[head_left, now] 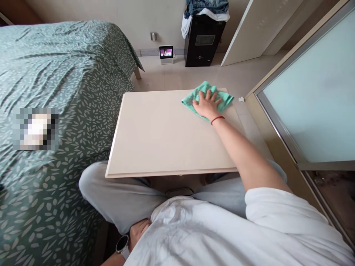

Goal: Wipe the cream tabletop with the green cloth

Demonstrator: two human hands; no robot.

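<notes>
My right hand lies flat with fingers spread on a green cloth, pressing it against the tabletop. The cloth covers the far right corner of the small cream table, and part of it reaches past the right edge. A red string bracelet circles my right wrist. My left hand rests low in my lap beside my thigh. Its fingers look bent, but their tips disappear behind my white shirt, so whether it holds anything is hidden. A round watch is on my left wrist.
Left of the table stands a bed with a green leaf-patterned sheet; a blurred item lies on it. By the far wall are a small lit screen and a black safe topped with clothes. A frosted-glass panel borders the right side.
</notes>
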